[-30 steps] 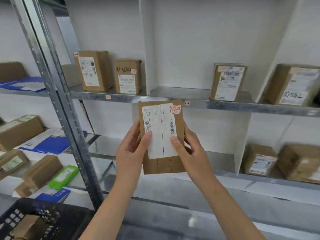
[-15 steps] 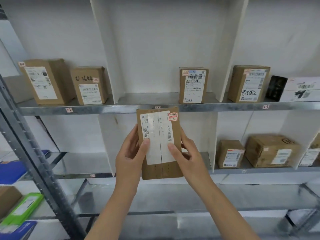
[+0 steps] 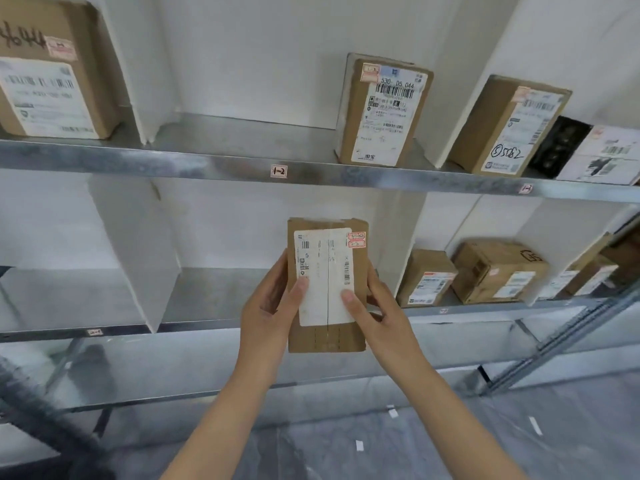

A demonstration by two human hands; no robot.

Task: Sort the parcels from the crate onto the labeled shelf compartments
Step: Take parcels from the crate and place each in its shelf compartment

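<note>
Both hands, left hand (image 3: pixel 268 308) and right hand (image 3: pixel 379 315), pinch the parcel (image 3: pixel 327 285) with their fingers (image 3: pixel 300 289). Its tiny red sticker (image 3: pixel 356 239) looks blurry, so it may go on the wrong shelf (image 3: pixel 207 166).

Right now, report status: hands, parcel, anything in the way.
Left hand and right hand both grip the parcel, upright, label facing me. Held below the 1-2 tag. Nothing in the way.
</note>
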